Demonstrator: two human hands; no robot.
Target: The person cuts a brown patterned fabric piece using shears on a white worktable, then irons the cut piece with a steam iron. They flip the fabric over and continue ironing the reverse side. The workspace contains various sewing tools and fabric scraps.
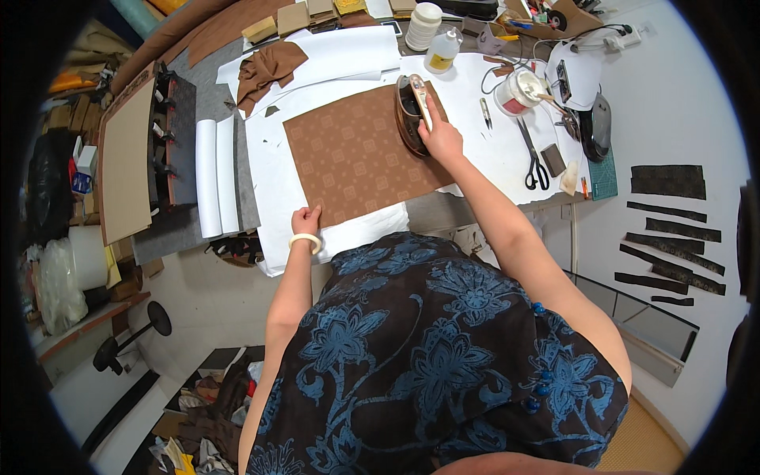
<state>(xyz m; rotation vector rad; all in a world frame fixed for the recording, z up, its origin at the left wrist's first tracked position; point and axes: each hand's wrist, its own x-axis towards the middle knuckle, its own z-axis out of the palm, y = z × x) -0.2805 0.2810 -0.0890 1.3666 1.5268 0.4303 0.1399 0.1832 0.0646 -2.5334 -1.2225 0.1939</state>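
Note:
A brown sheet of patterned fabric, printed with pale squares, lies flat on white paper in front of me. On its right part stands a clothes iron with a dark body and a light handle. My right hand is closed round the iron's handle. My left hand, below a cream bangle, is at the fabric's near left corner, its fingers bent and pressed together on the edge. The iron's soleplate is hidden against the fabric.
Crumpled brown cloth lies beyond the sheet. Rolled white paper is at the left. A squeeze bottle, an open white tub, black scissors and a dark block stand or lie to the right.

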